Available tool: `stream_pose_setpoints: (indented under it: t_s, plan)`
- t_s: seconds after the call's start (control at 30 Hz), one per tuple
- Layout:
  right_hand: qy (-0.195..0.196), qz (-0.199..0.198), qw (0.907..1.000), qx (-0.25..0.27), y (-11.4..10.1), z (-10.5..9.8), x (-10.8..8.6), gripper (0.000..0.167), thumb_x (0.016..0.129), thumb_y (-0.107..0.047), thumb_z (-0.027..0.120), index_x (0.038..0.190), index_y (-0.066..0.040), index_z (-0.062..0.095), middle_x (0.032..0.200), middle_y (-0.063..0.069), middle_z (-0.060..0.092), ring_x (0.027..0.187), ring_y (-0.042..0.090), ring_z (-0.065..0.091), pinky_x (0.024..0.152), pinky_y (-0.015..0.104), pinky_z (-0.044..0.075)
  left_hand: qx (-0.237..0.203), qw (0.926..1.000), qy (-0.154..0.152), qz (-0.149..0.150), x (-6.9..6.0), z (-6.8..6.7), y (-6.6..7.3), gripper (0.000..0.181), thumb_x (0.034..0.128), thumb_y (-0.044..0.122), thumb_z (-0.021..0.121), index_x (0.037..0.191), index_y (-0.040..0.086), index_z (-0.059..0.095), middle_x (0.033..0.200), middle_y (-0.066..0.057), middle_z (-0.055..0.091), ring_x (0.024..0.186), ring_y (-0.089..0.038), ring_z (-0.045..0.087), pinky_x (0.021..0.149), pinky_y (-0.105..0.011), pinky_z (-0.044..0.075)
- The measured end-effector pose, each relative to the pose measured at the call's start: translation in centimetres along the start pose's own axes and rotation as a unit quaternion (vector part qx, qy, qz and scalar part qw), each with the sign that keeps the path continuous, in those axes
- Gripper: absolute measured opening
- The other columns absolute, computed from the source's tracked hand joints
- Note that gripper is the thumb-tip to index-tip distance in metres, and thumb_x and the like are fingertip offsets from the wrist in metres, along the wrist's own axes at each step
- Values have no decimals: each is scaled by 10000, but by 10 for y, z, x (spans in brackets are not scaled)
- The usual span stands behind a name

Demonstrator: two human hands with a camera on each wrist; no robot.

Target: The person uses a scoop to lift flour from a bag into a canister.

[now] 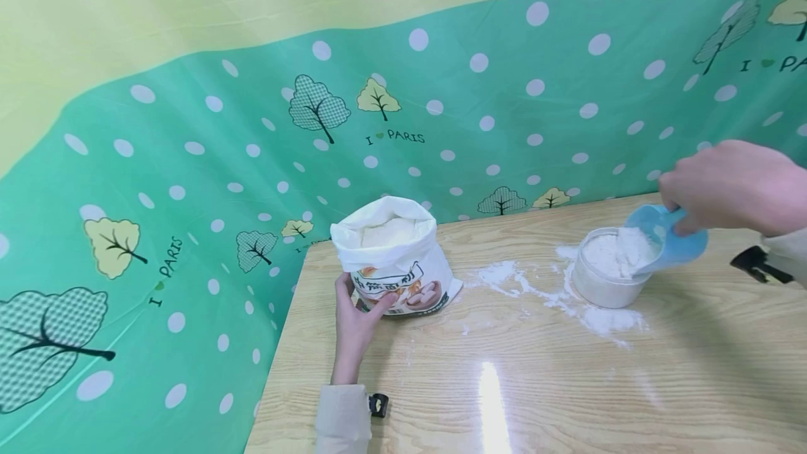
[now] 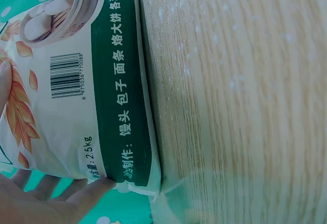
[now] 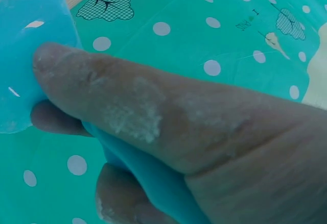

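Observation:
An open bag of flour [image 1: 394, 254] stands at the back left of the table, its white top folded outward. My left hand [image 1: 354, 324] holds the bag's lower left, thumb across the front and fingers around the side; in the left wrist view the fingers [image 2: 84, 196] touch the bag's edge. At the right, my right hand [image 1: 734, 184] grips the handle of a light blue scoop [image 1: 684, 247], dusted with flour in the right wrist view. The scoop tilts over a round clear tub [image 1: 608, 291], its mouth against the flour heaped there.
Spilled flour [image 1: 501, 275] lies on the wooden table [image 1: 435, 377] between bag and tub, with more around the tub's base. A green dotted curtain [image 1: 441, 125] hangs behind the table and along its left side.

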State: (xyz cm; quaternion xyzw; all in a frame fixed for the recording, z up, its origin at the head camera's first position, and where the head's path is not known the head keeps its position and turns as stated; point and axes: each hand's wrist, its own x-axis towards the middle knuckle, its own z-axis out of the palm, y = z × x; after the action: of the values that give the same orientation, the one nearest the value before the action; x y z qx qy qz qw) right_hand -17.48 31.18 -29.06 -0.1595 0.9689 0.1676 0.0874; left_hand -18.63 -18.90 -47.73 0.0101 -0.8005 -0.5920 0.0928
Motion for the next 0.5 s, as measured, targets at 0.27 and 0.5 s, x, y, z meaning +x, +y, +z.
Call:
stream_pose_setpoints:
  t_s: [0.27, 0.5]
  plan:
    - [-25, -10, 9999, -134, -1, -2, 1, 318, 706, -375, 861, 729, -194, 601, 650, -26, 476, 580, 177, 442, 506, 318, 420, -4, 10000, -24, 50, 1, 0, 1, 915, 763, 237, 876, 1475, 217, 302, 1442, -29, 422, 1410, -225, 324, 1207, -513, 293]
    - [81, -34, 9996, -254, -2, -4, 1, 338, 707, -356, 862, 721, -187, 570, 644, -25, 463, 575, 173, 426, 510, 313, 403, 0, 10000, -81, 8, -6, 1, 26, 905, 785, 136, 851, 1490, 113, 284, 1461, -125, 406, 1424, -295, 311, 1207, -539, 278]
